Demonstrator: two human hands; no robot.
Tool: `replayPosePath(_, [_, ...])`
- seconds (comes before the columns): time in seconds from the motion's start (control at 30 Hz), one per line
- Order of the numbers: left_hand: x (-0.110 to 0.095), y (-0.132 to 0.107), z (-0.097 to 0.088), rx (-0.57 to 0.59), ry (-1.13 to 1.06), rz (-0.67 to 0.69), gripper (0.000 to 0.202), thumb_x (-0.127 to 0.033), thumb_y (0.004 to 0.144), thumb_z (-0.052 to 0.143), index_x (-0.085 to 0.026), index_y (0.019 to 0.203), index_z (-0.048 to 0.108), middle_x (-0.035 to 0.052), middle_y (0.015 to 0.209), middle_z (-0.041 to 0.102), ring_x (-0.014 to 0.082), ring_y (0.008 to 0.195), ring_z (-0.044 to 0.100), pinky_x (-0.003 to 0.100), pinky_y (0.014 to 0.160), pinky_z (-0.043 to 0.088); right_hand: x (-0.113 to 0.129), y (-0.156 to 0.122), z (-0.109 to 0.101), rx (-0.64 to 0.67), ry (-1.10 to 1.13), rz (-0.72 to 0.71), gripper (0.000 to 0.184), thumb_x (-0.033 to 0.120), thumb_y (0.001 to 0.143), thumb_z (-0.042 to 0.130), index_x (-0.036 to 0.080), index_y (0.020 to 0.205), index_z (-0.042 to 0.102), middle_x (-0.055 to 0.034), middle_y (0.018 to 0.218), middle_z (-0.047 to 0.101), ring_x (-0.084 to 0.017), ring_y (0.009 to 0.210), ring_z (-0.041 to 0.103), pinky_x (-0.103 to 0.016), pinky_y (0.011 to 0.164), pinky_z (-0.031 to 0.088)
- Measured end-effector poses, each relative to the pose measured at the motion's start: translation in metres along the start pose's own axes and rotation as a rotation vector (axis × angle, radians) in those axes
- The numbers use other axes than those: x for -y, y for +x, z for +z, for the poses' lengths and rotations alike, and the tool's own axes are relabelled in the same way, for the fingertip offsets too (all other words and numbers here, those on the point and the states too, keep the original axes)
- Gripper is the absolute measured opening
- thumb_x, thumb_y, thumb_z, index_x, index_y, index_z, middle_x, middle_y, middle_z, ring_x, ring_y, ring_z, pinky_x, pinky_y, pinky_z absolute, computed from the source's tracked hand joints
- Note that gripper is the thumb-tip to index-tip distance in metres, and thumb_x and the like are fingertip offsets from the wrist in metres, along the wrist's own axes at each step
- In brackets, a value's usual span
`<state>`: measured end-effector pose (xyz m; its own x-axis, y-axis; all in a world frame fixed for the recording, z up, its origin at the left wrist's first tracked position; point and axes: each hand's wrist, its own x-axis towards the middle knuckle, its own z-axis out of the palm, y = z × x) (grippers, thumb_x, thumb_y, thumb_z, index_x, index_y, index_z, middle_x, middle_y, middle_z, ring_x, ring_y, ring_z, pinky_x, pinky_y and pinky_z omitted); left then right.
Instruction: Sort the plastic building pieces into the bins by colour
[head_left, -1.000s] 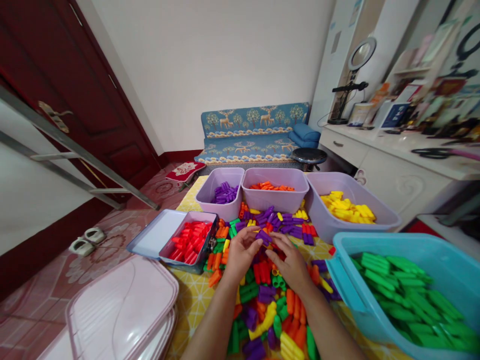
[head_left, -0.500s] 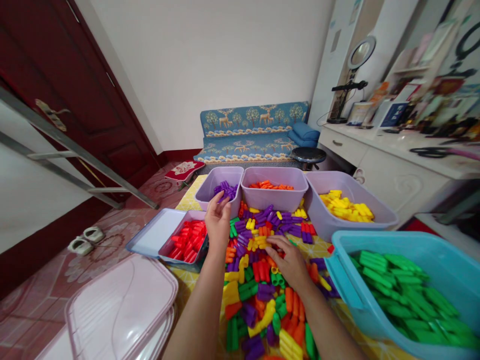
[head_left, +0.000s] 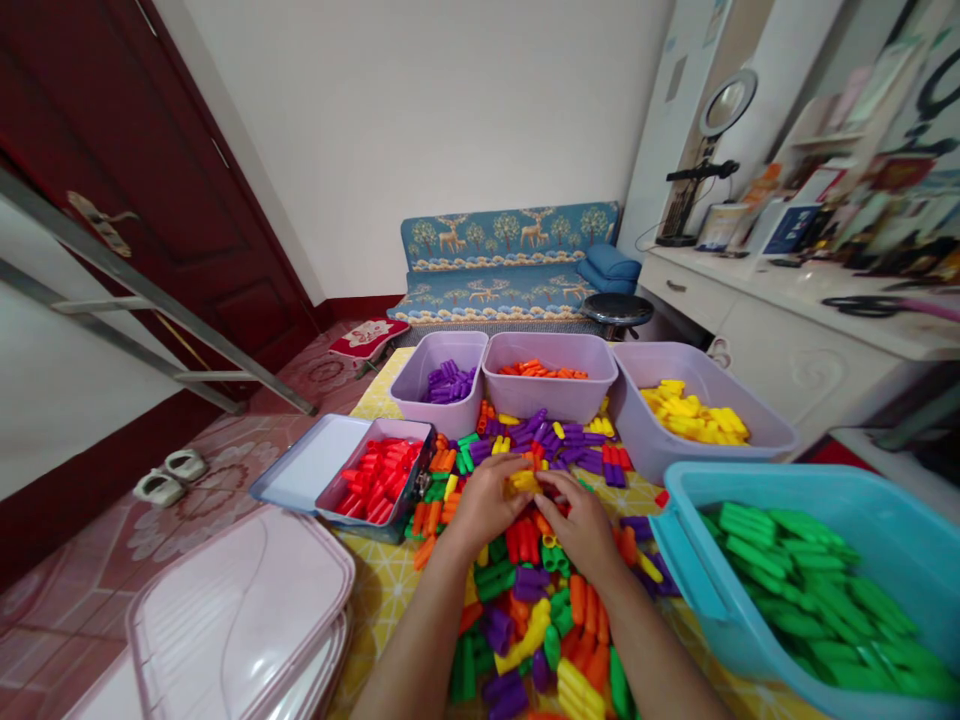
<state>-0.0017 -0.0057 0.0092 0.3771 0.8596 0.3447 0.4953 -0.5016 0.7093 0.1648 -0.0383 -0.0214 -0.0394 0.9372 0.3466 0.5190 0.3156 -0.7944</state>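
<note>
Left hand [head_left: 484,505], back from the far left tub [head_left: 436,418], is joining the right hand [head_left: 579,522], fingers [head_left: 504,466] grasping a yellow block [head_left: 524,482].

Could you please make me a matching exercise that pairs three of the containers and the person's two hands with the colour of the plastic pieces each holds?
Column one
1. Turquoise plastic tub
2. Left hand and right hand together
3. Rectangular box with its pale lid open
4. Middle lilac plastic bin of the back row

Column two
A. Red tube-shaped plastic pieces
B. Orange plastic pieces
C. Green plastic pieces
D. Yellow plastic piece

Right pairs: 1-C, 2-D, 3-A, 4-B.
</note>
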Motion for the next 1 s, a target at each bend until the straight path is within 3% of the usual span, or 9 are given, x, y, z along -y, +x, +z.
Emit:
replayPosePath(0.07, [0.003,-0.002,0.006,0.051,-0.013,-0.003,0.038,-0.012,0.072,0.065,-0.020,0.109,0.068,0.0081,0.111,0.067,0.0220,0.104,0.061,0.035,0.096,0.047,-0.002,0.000,0.001,-0.001,0.010,0.017,0.026,0.025,0.084,0.053,0.020,0.108,0.062,-0.0079,0.110,0.066,-0.020,0.100,0.062,-0.035,0.086,0.052])
replayPosePath(0.27, [0.009,-0.003,0.007,-0.110,-0.243,-0.166,0.027,-0.025,0.086,0.054,-0.014,0.107,0.067,0.0087,0.103,0.071,0.0207,0.094,0.065,0.032,0.085,0.051,-0.009,-0.002,0.006,-0.027,0.058,0.041,0.038,0.027,0.083,0.056,0.022,0.121,0.056,-0.0089,0.122,0.060,-0.022,0.102,0.061,-0.038,0.083,0.053])
replayPosePath(0.43, [0.010,-0.005,0.008,-0.102,-0.450,-0.232,0.031,-0.032,0.085,0.056,-0.011,0.106,0.066,0.0091,0.098,0.072,0.0195,0.084,0.066,0.028,0.074,0.052,-0.005,-0.003,0.003,-0.051,0.133,0.037,0.047,0.034,0.084,0.057,0.024,0.130,0.051,-0.0089,0.123,0.061,-0.022,0.099,0.062,-0.037,0.081,0.053])
replayPosePath(0.63, [0.007,-0.007,0.009,-0.060,-0.319,-0.169,0.021,-0.033,0.077,0.067,-0.012,0.081,0.072,0.0053,0.076,0.070,0.0166,0.072,0.063,0.024,0.067,0.047,0.006,-0.002,-0.003,-0.069,0.127,-0.003,0.022,0.035,0.084,0.060,0.021,0.100,0.066,-0.0053,0.093,0.068,-0.019,0.082,0.063,-0.032,0.075,0.051])
replayPosePath(0.83, [0.011,-0.005,0.006,-0.178,-0.135,-0.122,0.027,-0.030,0.089,0.050,-0.014,0.080,0.071,0.0053,0.079,0.067,0.0158,0.076,0.061,0.025,0.071,0.046,0.017,0.000,-0.006,-0.146,0.103,-0.053,0.009,0.024,0.081,0.059,0.019,0.087,0.065,-0.0048,0.088,0.065,-0.019,0.082,0.061,-0.030,0.073,0.049])
replayPosePath(1.0, [0.017,-0.005,0.009,-0.112,-0.049,-0.100,0.017,-0.017,0.083,0.056,-0.019,0.089,0.072,0.0052,0.088,0.069,0.0170,0.085,0.063,0.027,0.079,0.048,0.016,0.004,-0.014,0.078,0.083,0.114,0.014,0.025,0.075,0.062,0.020,0.087,0.068,-0.0016,0.076,0.068,-0.017,0.066,0.061,-0.028,0.061,0.048])
